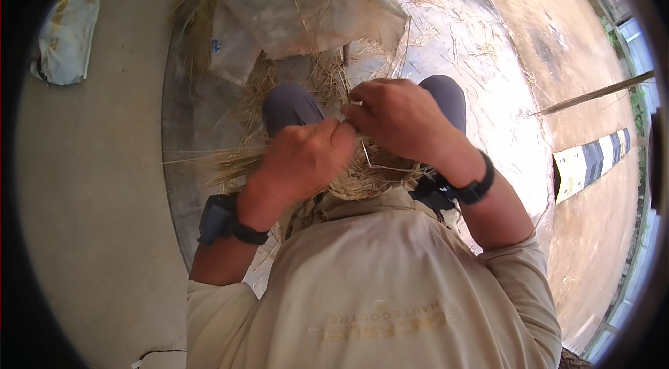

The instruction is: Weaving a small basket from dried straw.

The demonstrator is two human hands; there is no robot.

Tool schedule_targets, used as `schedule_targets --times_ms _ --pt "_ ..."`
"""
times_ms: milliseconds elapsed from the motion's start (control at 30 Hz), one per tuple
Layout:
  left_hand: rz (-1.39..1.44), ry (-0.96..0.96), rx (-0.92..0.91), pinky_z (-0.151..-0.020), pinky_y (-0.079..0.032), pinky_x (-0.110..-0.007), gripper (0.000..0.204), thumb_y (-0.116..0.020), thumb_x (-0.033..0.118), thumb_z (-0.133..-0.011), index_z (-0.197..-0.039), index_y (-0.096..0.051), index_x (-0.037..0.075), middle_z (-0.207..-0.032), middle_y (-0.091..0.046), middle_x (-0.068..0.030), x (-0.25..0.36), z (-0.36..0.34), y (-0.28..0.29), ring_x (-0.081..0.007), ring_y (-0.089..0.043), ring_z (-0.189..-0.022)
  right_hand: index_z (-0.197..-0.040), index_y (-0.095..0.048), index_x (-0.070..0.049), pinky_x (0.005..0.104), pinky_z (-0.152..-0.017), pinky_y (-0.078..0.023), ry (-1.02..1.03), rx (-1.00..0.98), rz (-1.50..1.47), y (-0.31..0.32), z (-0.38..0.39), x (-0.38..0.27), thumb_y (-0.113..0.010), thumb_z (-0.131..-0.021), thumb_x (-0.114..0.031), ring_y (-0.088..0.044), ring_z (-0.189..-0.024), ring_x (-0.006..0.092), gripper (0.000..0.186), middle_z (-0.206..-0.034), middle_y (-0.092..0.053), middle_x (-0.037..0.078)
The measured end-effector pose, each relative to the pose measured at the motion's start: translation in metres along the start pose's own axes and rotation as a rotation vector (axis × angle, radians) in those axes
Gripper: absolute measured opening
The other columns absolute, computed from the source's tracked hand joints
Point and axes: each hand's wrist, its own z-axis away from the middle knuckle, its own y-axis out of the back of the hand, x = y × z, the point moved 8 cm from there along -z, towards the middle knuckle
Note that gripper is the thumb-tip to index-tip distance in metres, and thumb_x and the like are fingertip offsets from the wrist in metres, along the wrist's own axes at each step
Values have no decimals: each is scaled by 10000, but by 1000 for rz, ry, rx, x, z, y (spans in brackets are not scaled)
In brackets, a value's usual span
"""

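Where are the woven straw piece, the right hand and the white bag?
Woven straw piece (359, 184): head view, side nearest the body.
Right hand (402, 114): head view, back of the hand.
White bag (68, 38): head view, its middle.

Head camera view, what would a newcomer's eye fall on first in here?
Probably the left hand and right hand, curled close together at the centre, with a woven straw piece just below them in the picture, near the person's lap. Next, perhaps the pale cloth lying by loose straw at the top, and the dark-and-light striped block at the far right.
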Motion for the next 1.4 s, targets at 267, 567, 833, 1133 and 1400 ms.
schedule_targets --times_ms 267,567,833,1133,1400 --pt "19 -45 14 -518 -550 -396 133 -700 87 -876 -961 -602 55 -713 -601 -73 7 -2 5 -259 -681 -619 -978 -717 -17 460 -720 -556 -99 194 -447 16 -35 17 -640 -962 -162 -696 -794 438 165 -861 -694 244" --pt "-69 235 -140 -626 -571 -455 171 -698 106 -928 -1079 -634 55 -865 -698 -137 -56 23 9 -340 -715 -741 -1396 -567 -41 232 -421 -432 -139 288 -2032 48 29 51 -527 -1131 -289 -424 -515 64 366 -800 -539 -30" --pt "-374 527 -196 -699 -571 -516 174 -674 156 -972 -1103 -637 47 -1019 -731 -192 -180 118 91 -431 -706 -848 -1539 -450 72 191 -466 -267 -296 840 -1228 212 221 291 -460 -1106 -36 -313 -598 46 447 -842 -391 -48" --pt "-403 591 -213 -723 -553 -561 145 -605 199 -983 -976 -622 55 -933 -721 -206 -207 172 112 -455 -696 -835 -1467 -564 26 226 -544 -308 -661 1366 -888 319 446 520 -510 -1114 -80 -374 -684 78 372 -898 -439 -10" --pt "-508 820 -391 -743 -547 -566 154 -619 187 -974 -950 -619 35 -918 -717 -218 -239 217 115 -455 -698 -865 -1450 -594 -35 211 -525 -298 -466 1230 -1058 351 455 578 -522 -1102 -100 -376 -640 66 361 -831 -446 -49"
